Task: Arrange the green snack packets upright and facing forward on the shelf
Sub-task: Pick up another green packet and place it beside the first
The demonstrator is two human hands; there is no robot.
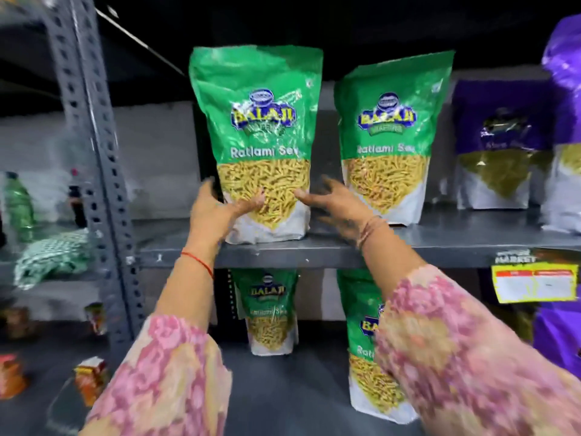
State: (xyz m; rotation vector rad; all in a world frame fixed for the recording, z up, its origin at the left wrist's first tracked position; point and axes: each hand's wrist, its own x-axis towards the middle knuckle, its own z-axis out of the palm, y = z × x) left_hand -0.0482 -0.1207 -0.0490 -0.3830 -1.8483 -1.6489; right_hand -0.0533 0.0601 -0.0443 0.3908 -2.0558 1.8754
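**A:** From your head camera, what's hard to read?

**B:** Your right sleeve [465, 357] covers part of the lower green packet [371, 366]. The purple packets [500, 146] on the right are blurred, and the items left of the grey upright [94, 152] are smeared.

**A:** And your packet?

**B:** The left green packet [261, 146] stands upright at the front edge of the upper shelf [314, 250], label forward, yellow sev showing below the green. A second green packet [390, 140] stands just beside it.

**A:** Your grip?

**B:** Your left hand [217, 206] wraps its lower left side, thumb on the front. Your right hand [336, 202] is spread wide, fingertips at its right edge; whether they touch, I cannot tell.
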